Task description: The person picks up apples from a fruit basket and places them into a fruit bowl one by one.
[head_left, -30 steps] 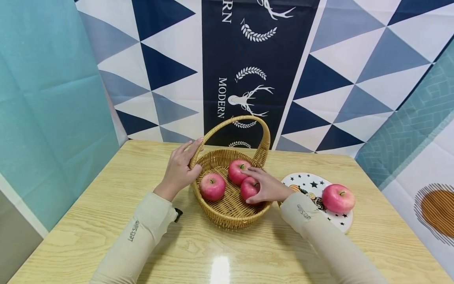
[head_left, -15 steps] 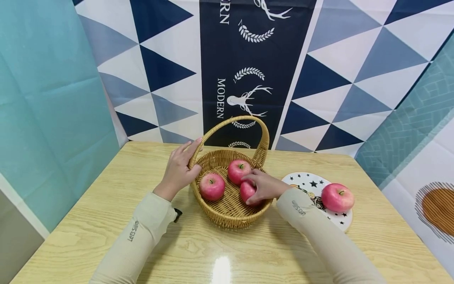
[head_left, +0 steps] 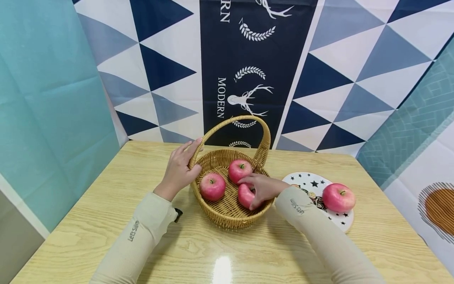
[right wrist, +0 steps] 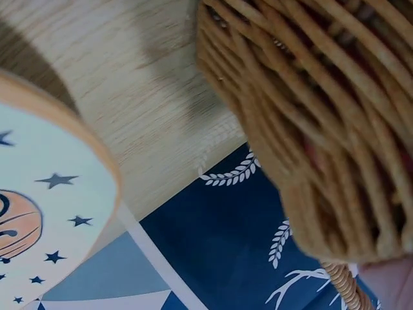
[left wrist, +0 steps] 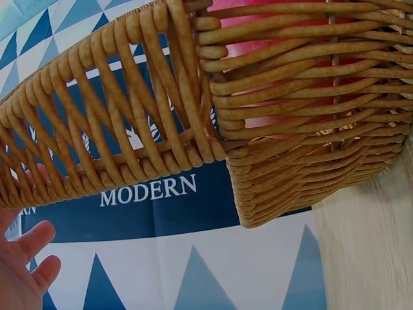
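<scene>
While the left hand (head_left: 179, 169) holds the arched handle (head_left: 227, 125) of the wicker basket (head_left: 228, 223) between thumb and fingers, the right hand (head_left: 266, 187) grips a red apple (head_left: 244, 196) inside the basket, at its right side. Within the same basket, a 2nd apple (head_left: 213, 187) sits at the left and a 3rd apple (head_left: 239, 169) just behind the gripped fruit. To the right, a 4th apple (head_left: 338, 198) rests on a star-patterned white plate (head_left: 301, 178) on the wooden tabletop (head_left: 188, 252)

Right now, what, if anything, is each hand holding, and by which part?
Left hand: the wicker basket, low on the left side of its handle. Right hand: the rightmost pink-red apple inside, gripped across its near and far sides.
</scene>
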`<action>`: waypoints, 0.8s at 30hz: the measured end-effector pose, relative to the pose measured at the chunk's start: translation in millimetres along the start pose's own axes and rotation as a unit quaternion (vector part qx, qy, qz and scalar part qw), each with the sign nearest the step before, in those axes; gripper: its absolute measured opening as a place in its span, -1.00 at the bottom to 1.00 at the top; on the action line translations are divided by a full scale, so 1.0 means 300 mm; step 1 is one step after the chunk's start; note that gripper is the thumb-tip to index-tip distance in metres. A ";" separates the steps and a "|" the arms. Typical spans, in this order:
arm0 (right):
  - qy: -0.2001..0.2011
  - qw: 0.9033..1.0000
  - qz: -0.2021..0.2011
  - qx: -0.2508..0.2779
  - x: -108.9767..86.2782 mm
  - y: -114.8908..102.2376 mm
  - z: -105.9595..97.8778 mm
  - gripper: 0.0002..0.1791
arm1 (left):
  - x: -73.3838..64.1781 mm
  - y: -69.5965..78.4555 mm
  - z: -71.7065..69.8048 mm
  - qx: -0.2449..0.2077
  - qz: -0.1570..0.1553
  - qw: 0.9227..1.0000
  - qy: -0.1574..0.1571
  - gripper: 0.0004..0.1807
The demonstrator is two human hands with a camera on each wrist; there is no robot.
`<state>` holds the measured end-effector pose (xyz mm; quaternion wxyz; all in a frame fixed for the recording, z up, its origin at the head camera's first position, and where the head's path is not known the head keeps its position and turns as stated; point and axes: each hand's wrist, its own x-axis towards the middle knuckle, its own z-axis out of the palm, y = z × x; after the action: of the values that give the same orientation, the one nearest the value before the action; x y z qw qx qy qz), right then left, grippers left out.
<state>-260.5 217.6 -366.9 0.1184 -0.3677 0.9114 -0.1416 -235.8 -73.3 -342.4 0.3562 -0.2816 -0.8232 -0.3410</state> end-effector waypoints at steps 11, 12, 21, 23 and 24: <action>-0.065 0.996 -0.040 0.039 0.031 -0.009 -0.021 0.01 | 0.007 -0.003 -0.007 -0.005 0.007 1.000 0.004 -0.31; -0.063 0.996 -0.045 0.042 0.033 -0.008 -0.021 0.00 | 0.009 -0.002 -0.007 -0.007 0.008 1.000 0.006 -0.31; -0.066 0.992 -0.044 0.099 0.033 -0.010 -0.013 0.06 | 0.006 -0.002 -0.007 -0.006 0.008 1.000 0.009 -0.32; -0.071 0.990 -0.043 0.112 0.030 -0.007 -0.008 0.07 | 0.006 0.001 -0.007 -0.003 0.003 1.000 0.003 -0.32; -0.073 0.989 -0.044 0.118 0.030 -0.005 -0.006 0.07 | 0.007 0.002 -0.007 -0.001 0.002 1.000 0.001 -0.32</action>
<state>-266.4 210.4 -365.7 0.2209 -0.3998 0.8603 -0.2263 -235.8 -73.9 -339.6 0.3572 -0.2831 -0.8222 -0.3410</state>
